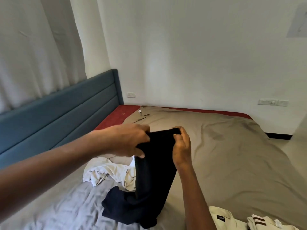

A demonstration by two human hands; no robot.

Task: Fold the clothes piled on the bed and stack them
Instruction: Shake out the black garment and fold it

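A dark navy garment [152, 176] hangs from both my hands above the bed, its lower end crumpled on the sheet. My left hand [127, 140] grips its top left corner. My right hand [181, 146] pinches the top right corner between thumb and fingers. A crumpled white garment [108, 171] lies on the bed to the left, partly behind the dark one. Folded cream clothes [222, 218] with a dark label sit at the bottom right, with a striped white piece [259, 221] beside them.
The bed carries a tan sheet [232, 155] and a grey sheet [63, 209] at the near left. A blue padded headboard [58, 112] runs along the left. Red mattress [126, 112] shows at the far corner. White walls and a curtain stand behind.
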